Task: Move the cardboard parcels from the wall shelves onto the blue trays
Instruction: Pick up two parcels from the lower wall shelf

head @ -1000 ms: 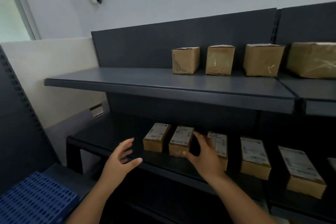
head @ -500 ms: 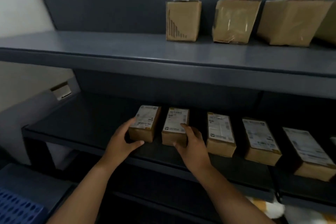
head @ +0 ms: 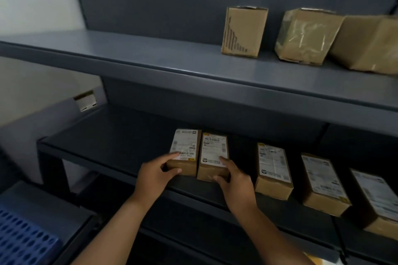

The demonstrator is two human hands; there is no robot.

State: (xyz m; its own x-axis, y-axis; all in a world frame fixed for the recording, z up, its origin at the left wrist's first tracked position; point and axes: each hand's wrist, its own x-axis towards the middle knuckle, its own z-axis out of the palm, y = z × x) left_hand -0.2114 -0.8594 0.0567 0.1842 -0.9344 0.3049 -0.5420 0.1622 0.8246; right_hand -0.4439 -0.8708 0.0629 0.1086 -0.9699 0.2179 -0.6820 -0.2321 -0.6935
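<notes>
Two small labelled cardboard parcels sit side by side, touching, on the lower dark shelf point(head: 112, 135). My left hand point(head: 156, 173) grips the near left corner of the left parcel point(head: 185, 150), thumb on its front face. My right hand point(head: 234, 180) grips the near right corner of the right parcel point(head: 214, 153). Three more labelled parcels lie to the right on the same shelf, the nearest one point(head: 272, 168) apart from my right hand. A corner of a blue perforated tray point(head: 21, 239) shows at the bottom left.
The upper grey shelf point(head: 129, 54) carries three taller cardboard boxes at the right, the leftmost point(head: 244, 31) printed with black bars. A white wall stands to the left. The left half of the lower shelf is bare.
Both hands went from hovering in front of the shelf to closing on the two leftmost parcels, which now sit pressed together. The view moved closer and to the left.
</notes>
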